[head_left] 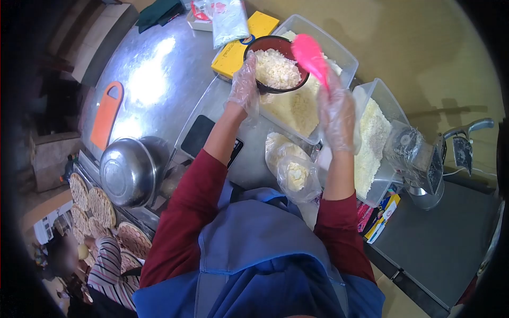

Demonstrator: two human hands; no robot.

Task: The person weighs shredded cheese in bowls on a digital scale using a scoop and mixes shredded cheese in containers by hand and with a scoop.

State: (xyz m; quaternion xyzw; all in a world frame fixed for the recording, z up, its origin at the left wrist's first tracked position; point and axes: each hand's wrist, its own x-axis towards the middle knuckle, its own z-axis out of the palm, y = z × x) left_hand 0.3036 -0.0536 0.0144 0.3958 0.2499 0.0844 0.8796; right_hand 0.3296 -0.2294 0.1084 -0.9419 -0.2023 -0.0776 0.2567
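My left hand (244, 87), in a clear plastic glove, grips the rim of a dark bowl (292, 49) with a reddish inside. White crumbly grated food (277, 69) fills much of it. In my gloved right hand (337, 114) is a bright pink spoon (310, 57), its broad end raised at the bowl's right side. Bowl and spoon are above a clear plastic bin (347, 53) of pale yellow crumbly food (296, 111). Close to my right forearm lies an open plastic bag (297, 175) with pale contents.
A second bin (374, 138) and a metal grinder (419, 153) stand at right. On the metal table are a yellow box (238, 55), orange cutting board (107, 114), upturned steel bowl (127, 172) and dark flat device (199, 133). Another person's striped sleeve (108, 265) is near round flat breads (101, 206) at lower left.
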